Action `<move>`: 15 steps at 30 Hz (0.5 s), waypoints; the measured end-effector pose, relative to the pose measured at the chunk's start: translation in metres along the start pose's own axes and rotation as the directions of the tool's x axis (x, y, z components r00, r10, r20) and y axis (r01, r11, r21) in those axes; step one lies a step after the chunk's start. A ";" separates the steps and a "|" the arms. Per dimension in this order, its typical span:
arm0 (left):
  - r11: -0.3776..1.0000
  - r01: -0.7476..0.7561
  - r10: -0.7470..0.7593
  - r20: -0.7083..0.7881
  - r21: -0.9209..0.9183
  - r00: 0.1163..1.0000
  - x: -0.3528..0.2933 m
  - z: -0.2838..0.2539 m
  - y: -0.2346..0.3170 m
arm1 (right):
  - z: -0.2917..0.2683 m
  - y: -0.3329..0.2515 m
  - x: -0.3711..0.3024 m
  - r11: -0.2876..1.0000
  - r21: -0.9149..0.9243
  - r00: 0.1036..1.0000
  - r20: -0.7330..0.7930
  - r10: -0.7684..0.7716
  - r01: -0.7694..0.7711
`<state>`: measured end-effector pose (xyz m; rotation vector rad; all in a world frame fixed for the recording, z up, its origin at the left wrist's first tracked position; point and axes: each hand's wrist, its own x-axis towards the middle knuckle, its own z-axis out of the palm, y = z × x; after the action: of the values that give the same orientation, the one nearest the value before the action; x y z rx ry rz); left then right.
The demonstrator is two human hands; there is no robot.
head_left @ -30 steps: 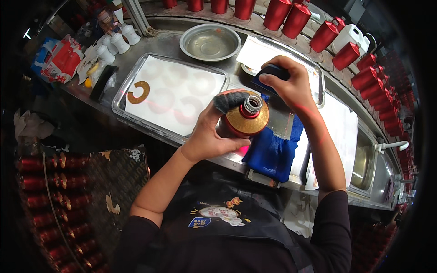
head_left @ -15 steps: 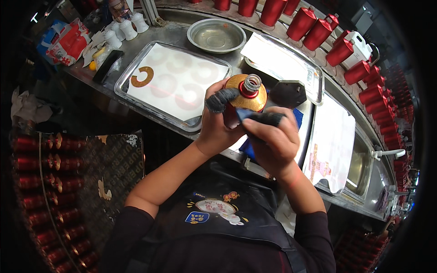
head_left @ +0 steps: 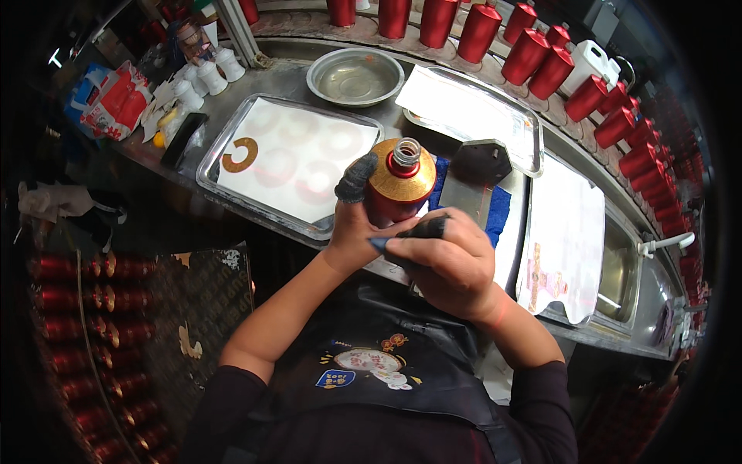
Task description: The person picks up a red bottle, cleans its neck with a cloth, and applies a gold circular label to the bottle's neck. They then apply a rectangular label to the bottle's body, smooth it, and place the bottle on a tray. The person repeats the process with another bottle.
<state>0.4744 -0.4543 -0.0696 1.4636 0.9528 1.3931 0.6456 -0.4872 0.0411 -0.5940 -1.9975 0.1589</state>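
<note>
My left hand is closed around a red bottle with a gold shoulder and a clear, open glass neck. A black sleeve covers the left thumb, which presses against the bottle's side. Just below the bottle, my right hand is closed on a small dark blue flat piece with a pointed end, perhaps a scraper; its grip end is hidden by the fingers. The right hand also wears a black finger sleeve. On the white sheet in a metal tray lies a gold C-shaped decal.
Behind the tray stands a round metal basin holding liquid. A dark angular block and blue cloth are right of the bottle. Farther right are a sheet-covered board and a sink. Red bottles line the curved conveyor.
The blue piece in my right hand has moved down, away from the gold shoulder toward the bottle's lower side. My left hand has shifted the bottle slightly left and nearer.
</note>
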 end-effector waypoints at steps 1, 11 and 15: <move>1.000 0.012 -0.013 0.010 0.010 1.000 0.000 0.000 0.004 | -0.001 0.001 -0.001 0.995 -0.068 0.995 -0.067 -0.074 0.070; 0.862 -0.309 0.309 0.068 0.402 0.949 0.001 -0.001 0.032 | -0.014 0.039 0.005 0.991 0.046 0.990 0.064 -0.129 0.126; 0.922 -0.209 0.212 0.026 0.327 0.977 0.000 0.001 0.017 | -0.001 0.019 0.003 0.989 -0.077 0.991 -0.025 -0.129 0.127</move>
<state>0.4744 -0.4595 -0.0535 1.8556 1.0994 1.4431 0.6521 -0.4692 0.0374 -0.5103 -2.0130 -0.0033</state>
